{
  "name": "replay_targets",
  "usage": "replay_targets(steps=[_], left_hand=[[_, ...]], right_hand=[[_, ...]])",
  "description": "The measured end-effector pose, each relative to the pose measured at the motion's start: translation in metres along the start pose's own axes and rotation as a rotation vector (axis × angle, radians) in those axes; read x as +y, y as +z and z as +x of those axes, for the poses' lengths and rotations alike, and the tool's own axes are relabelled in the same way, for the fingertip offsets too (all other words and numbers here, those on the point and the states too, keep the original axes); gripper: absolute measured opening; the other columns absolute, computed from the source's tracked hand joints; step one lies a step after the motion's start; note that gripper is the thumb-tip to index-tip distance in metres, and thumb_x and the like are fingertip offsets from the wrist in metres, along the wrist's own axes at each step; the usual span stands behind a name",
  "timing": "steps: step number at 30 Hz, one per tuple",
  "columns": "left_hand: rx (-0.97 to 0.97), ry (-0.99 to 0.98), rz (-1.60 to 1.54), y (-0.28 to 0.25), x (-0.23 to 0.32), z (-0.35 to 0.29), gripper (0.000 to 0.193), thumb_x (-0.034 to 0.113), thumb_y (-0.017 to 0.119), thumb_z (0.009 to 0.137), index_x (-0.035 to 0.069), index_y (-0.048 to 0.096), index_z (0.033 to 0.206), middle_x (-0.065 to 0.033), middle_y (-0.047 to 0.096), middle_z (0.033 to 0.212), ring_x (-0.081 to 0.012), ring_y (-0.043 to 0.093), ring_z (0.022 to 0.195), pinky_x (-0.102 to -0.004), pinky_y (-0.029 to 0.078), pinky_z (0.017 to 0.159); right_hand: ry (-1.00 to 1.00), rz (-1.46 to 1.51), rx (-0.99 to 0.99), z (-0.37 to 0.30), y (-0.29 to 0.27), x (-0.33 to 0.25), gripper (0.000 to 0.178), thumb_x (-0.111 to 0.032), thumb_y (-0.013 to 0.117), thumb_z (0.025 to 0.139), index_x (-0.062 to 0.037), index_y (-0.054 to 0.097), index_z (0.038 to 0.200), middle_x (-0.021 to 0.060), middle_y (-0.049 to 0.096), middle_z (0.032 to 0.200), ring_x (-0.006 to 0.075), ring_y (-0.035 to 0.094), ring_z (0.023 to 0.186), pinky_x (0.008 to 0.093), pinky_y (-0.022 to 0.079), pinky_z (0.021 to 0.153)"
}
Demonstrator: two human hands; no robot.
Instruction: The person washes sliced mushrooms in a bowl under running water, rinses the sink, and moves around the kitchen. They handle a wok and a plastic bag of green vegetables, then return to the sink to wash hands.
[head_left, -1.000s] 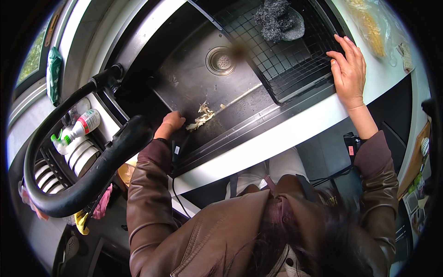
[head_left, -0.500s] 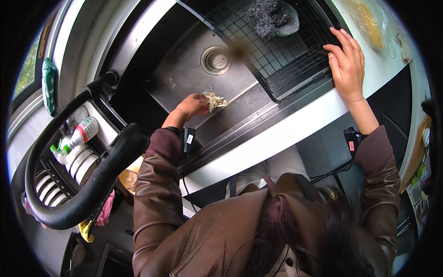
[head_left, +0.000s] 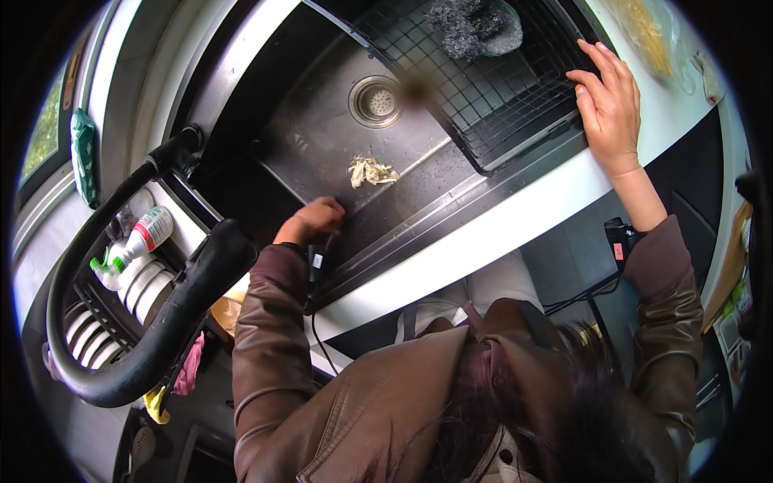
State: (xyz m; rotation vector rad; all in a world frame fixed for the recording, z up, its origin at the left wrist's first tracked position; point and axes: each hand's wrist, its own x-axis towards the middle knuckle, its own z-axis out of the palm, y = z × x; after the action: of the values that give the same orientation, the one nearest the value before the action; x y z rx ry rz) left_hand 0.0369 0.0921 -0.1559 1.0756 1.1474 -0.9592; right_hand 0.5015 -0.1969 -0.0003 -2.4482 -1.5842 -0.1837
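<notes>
Two bare hands are in view over a dark metal kitchen sink [head_left: 322, 137], both belonging to the person in the brown leather jacket [head_left: 386, 410]. At far left a green pouch [head_left: 82, 157] lies on the ledge by the window, and below it a white spray bottle with a green trigger and red band [head_left: 137, 241] lies beside a stack of white plates [head_left: 141, 286] held in a dark dish rack. A thick black curved faucet hose [head_left: 161, 322] loops across this area, its head hanging just left of the sleeve. The left hand [head_left: 312, 220] rests low on the wet sink floor near the front wall, fingers curled together and closed, with nothing visibly clamped in them. Just beyond it, apart from the hand, a small pale clump of food scraps [head_left: 370, 171] lies on the sink floor, between the hand and the round steel drain strainer [head_left: 375, 101]. To the right a black wire grid rack [head_left: 483, 88] spans the sink, carrying a grey steel-wool scrubber [head_left: 467, 24] at its far end. The right hand [head_left: 608, 105] lies flat on the rack's near corner and the white counter edge [head_left: 515, 217], fingers extended and slightly apart, gripping nothing.
</notes>
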Motion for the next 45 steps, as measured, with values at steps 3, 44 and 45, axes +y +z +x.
replay_targets(steps=[3, 44, 45], left_hand=[[0.041, 0.271, -0.493, -0.014, 0.016, -0.009, 0.011, 0.005, 0.054, 0.093, 0.001, 0.061, 0.101, -0.011, 0.067, 0.1, -0.0216, 0.067, 0.091, -0.0322, 0.056, 0.084], [1.011, 0.471, 0.735, 0.049, 0.214, 0.065, 0.072, 0.031, 0.057, 0.092, 0.008, 0.028, 0.155, -0.0124, 0.027, 0.162, -0.0302, 0.025, 0.149, -0.0572, 0.025, 0.117], [1.062, 0.413, 0.84, 0.05, 0.208, 0.063, 0.071, 0.035, 0.057, 0.093, 0.012, 0.03, 0.155, -0.0118, 0.025, 0.162, -0.0314, 0.023, 0.149, -0.0566, 0.023, 0.118]], right_hand=[[0.02, -0.001, -0.004, 0.0, 0.0, 0.001, 0.022, -0.015, 0.052, 0.096, -0.0126, 0.072, 0.105, 0.0016, 0.053, 0.146, 0.023, 0.037, 0.143, 0.0433, 0.026, 0.119], [0.119, 0.104, 0.025, 0.004, -0.009, -0.003, 0.011, -0.01, 0.063, 0.083, -0.0099, 0.069, 0.092, 0.0024, 0.057, 0.139, 0.0222, 0.045, 0.136, 0.0461, 0.03, 0.116], [0.132, 0.12, 0.027, 0.005, -0.009, -0.003, 0.011, -0.01, 0.063, 0.083, -0.0097, 0.069, 0.092, 0.0023, 0.057, 0.138, 0.022, 0.045, 0.136, 0.0464, 0.03, 0.116]])
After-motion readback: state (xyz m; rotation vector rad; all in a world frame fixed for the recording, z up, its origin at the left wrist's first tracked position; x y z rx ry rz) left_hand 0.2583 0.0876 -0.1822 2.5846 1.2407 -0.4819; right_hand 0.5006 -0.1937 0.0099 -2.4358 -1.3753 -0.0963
